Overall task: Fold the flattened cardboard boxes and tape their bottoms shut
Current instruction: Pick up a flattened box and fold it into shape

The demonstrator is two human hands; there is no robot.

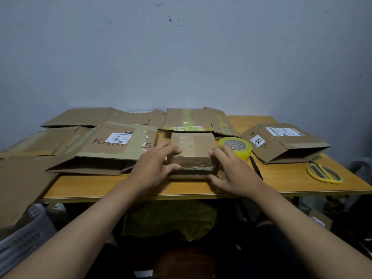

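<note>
- A grey slatted plastic basket [24,236] sits below the table's left corner, partly under an overhanging sheet of flattened cardboard [18,184].
- Flattened cardboard boxes cover the left and rear of the wooden table [281,180]; the nearest, a flattened box printed "KAK…S" [112,146], carries a white shipping label and lies with its open end toward the camera.
- The person's left hand [155,168] grips the left side of a small cardboard box [193,150], fingers curled narrowly over its top edge and thumb on its near face.
- The small box stands at table centre, near the front edge, long axis running left to right, with glossy clear tape across its top and near face.
- The right hand [231,172] clasps the box's right end, fingers bent over the corner, thumb low against the near side.
- A roll of yellow packing tape [237,148] lies flat just right of the box, behind the right fingers.
- A black pen [256,168] lies angled toward the camera.
- A flattened box labelled "4012" [281,143] rests at right.
- Yellow-handled scissors [324,174] lie near the right edge.
- A scuffed grey-blue wall [185,57] backs the table.
</note>
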